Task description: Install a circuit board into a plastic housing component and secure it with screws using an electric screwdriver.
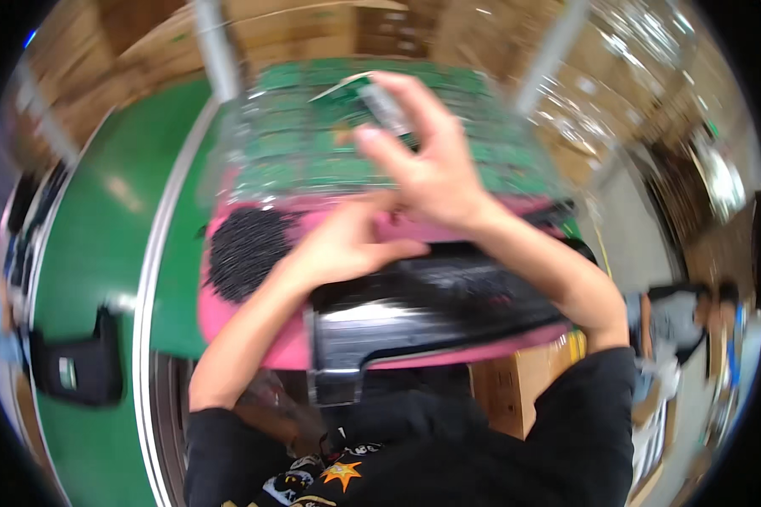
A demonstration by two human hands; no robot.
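Observation:
My right hand [440, 173] is raised over a clear plastic tray, its thumb and fingers closed on a small green circuit board [345, 91] with a pale grey part; motion blurs it. Close by, my left hand [334, 245] reaches across the far edge of a glossy black plastic housing [423, 308], thumb stretched out and apart from the fingers, some of which are partly hidden. The housing lies on a pink mat [216, 317] in front of me. A heap of small black screws or pins [249, 253] sits on the mat left of my left wrist.
Behind the mat the clear tray [279, 156] holds several green boards. To the left runs a green conveyor [101, 228] with a pale metal rail, carrying another black housing [80, 363]. Cardboard boxes [287, 34] are stacked at the back. A person [676, 317] is at the right.

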